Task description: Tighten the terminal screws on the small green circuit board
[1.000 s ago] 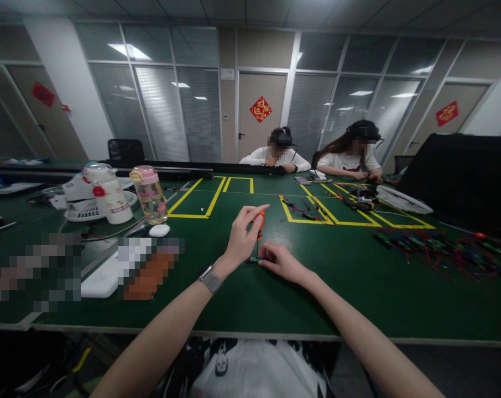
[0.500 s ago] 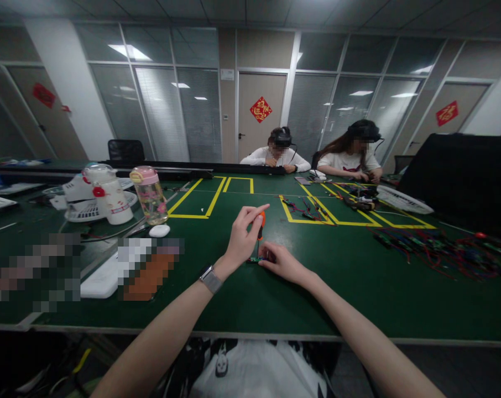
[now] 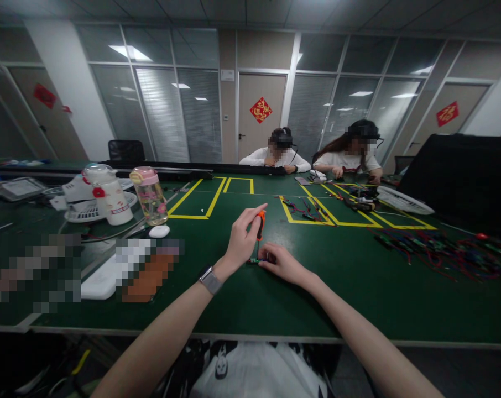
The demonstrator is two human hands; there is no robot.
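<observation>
The small circuit board [image 3: 256, 260] lay flat on the green desk [image 3: 250, 298], pinned under the fingertips of my right hand [image 3: 280, 262], which pressed on its near edge without wrapping round it. I judged it light and stiff but fragile, prone to skate on the smooth mat, so best held by its edges, clear of the components. My left hand [image 3: 241, 239] was closed in a pinch round the orange handle of a little screwdriver [image 3: 259, 225], standing nearly upright with its tip down on the board just beyond my right fingers; the slim handle looked easy to let slip or tilt. Off to the left of my left hand stood a pink-lidded bottle [image 3: 150, 194], and well to the right of my right hand sprawled a tangle of red wires [image 3: 437, 249].
</observation>
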